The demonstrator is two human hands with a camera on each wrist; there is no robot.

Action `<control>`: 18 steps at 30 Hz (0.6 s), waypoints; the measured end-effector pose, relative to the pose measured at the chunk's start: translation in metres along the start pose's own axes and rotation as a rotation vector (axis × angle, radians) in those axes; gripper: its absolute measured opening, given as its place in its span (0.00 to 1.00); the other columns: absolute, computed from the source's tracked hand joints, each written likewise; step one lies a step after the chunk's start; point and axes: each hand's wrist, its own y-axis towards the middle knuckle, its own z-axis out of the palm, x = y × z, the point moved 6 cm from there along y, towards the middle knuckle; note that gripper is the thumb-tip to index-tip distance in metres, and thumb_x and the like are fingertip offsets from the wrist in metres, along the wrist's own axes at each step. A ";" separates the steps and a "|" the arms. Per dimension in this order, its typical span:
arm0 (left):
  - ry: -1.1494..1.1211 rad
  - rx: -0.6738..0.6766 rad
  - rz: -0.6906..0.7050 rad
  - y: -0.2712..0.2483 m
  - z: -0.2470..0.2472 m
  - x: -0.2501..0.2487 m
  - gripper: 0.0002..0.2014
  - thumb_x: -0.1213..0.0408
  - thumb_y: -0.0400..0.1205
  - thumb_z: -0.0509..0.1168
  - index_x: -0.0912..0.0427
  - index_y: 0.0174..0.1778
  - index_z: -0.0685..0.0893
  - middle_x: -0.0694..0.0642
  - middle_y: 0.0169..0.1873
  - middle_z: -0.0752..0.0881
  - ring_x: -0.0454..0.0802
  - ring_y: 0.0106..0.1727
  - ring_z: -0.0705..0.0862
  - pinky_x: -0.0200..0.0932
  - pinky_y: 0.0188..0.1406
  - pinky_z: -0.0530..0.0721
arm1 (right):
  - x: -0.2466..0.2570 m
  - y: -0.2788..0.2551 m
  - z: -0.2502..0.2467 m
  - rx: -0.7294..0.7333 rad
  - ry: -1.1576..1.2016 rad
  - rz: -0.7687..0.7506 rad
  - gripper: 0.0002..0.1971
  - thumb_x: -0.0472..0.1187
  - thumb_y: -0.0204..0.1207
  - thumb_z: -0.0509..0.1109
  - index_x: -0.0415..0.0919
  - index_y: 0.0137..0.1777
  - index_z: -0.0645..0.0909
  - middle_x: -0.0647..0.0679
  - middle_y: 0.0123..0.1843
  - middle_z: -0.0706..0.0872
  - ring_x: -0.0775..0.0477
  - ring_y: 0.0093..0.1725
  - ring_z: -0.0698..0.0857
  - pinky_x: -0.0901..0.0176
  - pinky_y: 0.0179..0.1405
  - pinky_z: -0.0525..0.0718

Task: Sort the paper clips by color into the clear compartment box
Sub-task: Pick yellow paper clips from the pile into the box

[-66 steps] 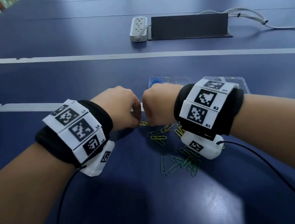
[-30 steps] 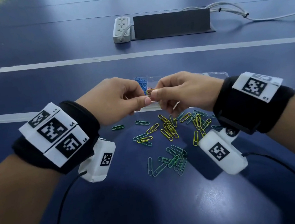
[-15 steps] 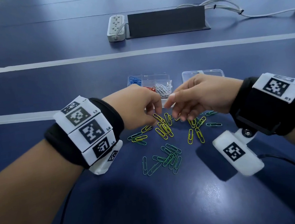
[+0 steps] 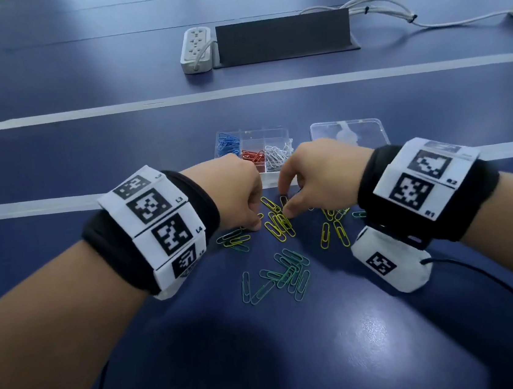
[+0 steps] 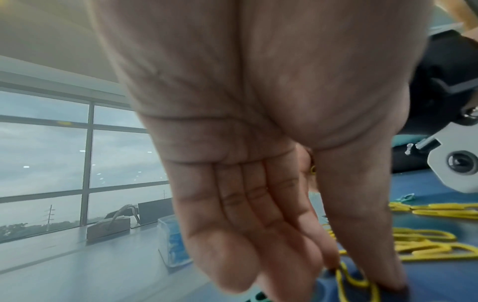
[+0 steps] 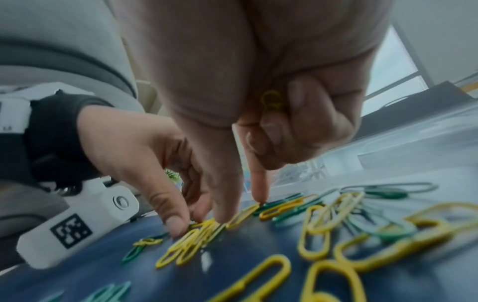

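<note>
The clear compartment box (image 4: 275, 134) stands behind my hands, with blue, red and white clips in separate cells. Loose yellow clips (image 4: 279, 225) and green clips (image 4: 289, 273) lie on the blue table. Both hands are down on the yellow cluster. My left hand (image 4: 253, 223) pinches a yellow clip (image 5: 348, 279) against the table between thumb and fingertips. My right hand (image 4: 285, 205) keeps a yellow clip (image 6: 271, 102) tucked under its curled fingers, while its thumb and forefinger touch clips on the table.
The box's clear lid (image 4: 349, 134) lies to the right of the box. At the far side are a white power strip (image 4: 195, 51), a dark panel (image 4: 283, 37) and cables (image 4: 387, 9). A black wire (image 4: 499, 288) trails from my right wrist.
Both hands have come down from in front of the box to the table. Their fingertips now rest on the yellow clips, closer to me than half a second ago.
</note>
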 end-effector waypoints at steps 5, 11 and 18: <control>-0.001 -0.030 0.016 -0.003 -0.001 -0.002 0.06 0.59 0.74 0.67 0.50 0.30 0.80 0.44 0.24 0.74 0.49 0.36 0.76 0.38 0.39 0.77 | 0.009 0.000 0.002 0.017 -0.070 -0.014 0.13 0.44 0.69 0.73 0.46 0.54 0.87 0.49 0.42 0.83 0.47 0.43 0.78 0.63 0.41 0.76; -0.185 -0.076 0.006 -0.011 -0.011 0.007 0.03 0.62 0.74 0.65 0.50 0.38 0.83 0.44 0.27 0.79 0.39 0.31 0.77 0.33 0.36 0.75 | 0.009 -0.005 0.003 0.144 0.077 -0.014 0.02 0.44 0.70 0.70 0.47 0.41 0.81 0.52 0.32 0.81 0.51 0.33 0.77 0.64 0.29 0.74; -0.397 0.019 -0.054 -0.021 -0.003 0.026 0.09 0.67 0.76 0.60 0.47 0.39 0.81 0.45 0.24 0.82 0.32 0.23 0.77 0.25 0.27 0.73 | 0.008 -0.006 -0.002 0.197 0.344 -0.010 0.08 0.40 0.71 0.63 0.47 0.31 0.75 0.46 0.35 0.88 0.53 0.26 0.73 0.61 0.30 0.72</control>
